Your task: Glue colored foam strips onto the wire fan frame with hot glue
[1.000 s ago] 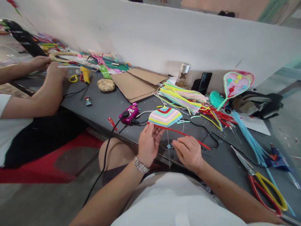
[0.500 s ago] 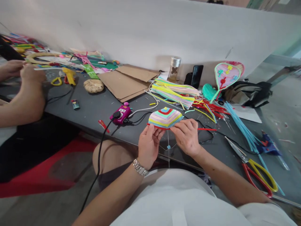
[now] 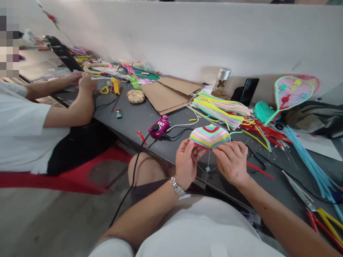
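Held over the table edge, the weave stays put, but the right hand has come up to its near rim, pinching the strip against it. The left hand pinches the rim too (the strip's red tail trails right). The weave shows pastel diamond bands around a red centre.

Before me a long dark grey table runs from far left to near right, against a plain white wall. Near left: grey floor, a red seat.
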The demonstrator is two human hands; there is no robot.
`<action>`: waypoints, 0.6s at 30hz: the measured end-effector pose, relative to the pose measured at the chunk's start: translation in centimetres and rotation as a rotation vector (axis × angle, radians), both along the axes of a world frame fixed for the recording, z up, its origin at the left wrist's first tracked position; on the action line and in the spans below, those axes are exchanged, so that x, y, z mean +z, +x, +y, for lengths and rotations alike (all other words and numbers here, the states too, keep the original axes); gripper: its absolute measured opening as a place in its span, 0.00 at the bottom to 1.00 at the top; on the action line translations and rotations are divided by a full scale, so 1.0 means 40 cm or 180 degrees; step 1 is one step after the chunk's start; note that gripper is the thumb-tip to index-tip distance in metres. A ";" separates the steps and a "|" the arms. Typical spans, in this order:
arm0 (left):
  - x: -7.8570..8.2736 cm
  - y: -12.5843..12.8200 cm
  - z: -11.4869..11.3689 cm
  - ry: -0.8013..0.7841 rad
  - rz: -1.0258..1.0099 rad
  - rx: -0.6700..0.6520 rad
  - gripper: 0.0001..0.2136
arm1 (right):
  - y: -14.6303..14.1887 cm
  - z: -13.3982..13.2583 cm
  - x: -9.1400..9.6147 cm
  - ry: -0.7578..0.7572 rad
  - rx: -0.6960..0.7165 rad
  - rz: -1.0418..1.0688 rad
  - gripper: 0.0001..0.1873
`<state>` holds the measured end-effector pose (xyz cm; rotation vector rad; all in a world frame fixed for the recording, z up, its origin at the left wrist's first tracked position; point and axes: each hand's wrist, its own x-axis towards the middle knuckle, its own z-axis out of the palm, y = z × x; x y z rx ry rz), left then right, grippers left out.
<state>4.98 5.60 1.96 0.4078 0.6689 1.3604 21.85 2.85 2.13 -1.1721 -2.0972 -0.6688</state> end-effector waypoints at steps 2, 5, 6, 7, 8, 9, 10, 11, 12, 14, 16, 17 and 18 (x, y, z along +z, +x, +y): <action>-0.002 -0.004 0.000 0.0020 0.0050 -0.0032 0.17 | 0.000 -0.001 0.001 0.0033 -0.0010 0.0006 0.10; -0.005 -0.012 0.000 -0.0005 0.0137 -0.0040 0.16 | 0.003 -0.003 0.000 0.0063 -0.0030 -0.0016 0.12; -0.006 -0.015 0.001 -0.0014 0.0155 -0.0040 0.15 | 0.004 -0.004 0.000 0.0068 -0.0038 -0.0043 0.12; -0.007 -0.016 0.001 -0.0013 0.0171 -0.0049 0.15 | 0.005 -0.004 0.000 0.0076 -0.0046 -0.0072 0.11; -0.008 -0.017 0.001 -0.0001 0.0188 -0.0071 0.15 | 0.006 -0.004 -0.001 0.0092 -0.0063 -0.0092 0.11; -0.009 -0.018 0.002 0.0015 0.0205 -0.0100 0.15 | 0.006 -0.004 -0.001 0.0122 -0.0094 -0.0094 0.10; -0.009 -0.018 0.003 0.0028 0.0218 -0.0118 0.15 | 0.004 -0.005 -0.001 0.0163 -0.0145 -0.0071 0.09; -0.010 -0.017 0.005 0.0029 0.0227 -0.0116 0.15 | 0.002 -0.006 -0.001 0.0208 -0.0209 -0.0032 0.09; -0.010 -0.016 0.008 0.0014 0.0226 -0.0098 0.15 | -0.003 -0.008 -0.001 0.0247 -0.0272 0.0016 0.09; -0.008 -0.013 0.015 -0.0057 0.0198 -0.0018 0.13 | -0.016 -0.018 -0.002 0.0257 -0.0310 0.0090 0.09; -0.004 -0.011 0.023 -0.0119 0.0180 0.0059 0.12 | -0.034 -0.034 -0.008 0.0136 -0.0147 0.0135 0.08; 0.000 -0.010 0.027 -0.0125 0.0178 0.0093 0.11 | -0.043 -0.043 -0.012 0.0054 -0.0026 0.0148 0.08; 0.004 -0.010 0.029 -0.0111 0.0175 0.0129 0.11 | -0.052 -0.052 -0.016 -0.0023 0.0073 0.0167 0.08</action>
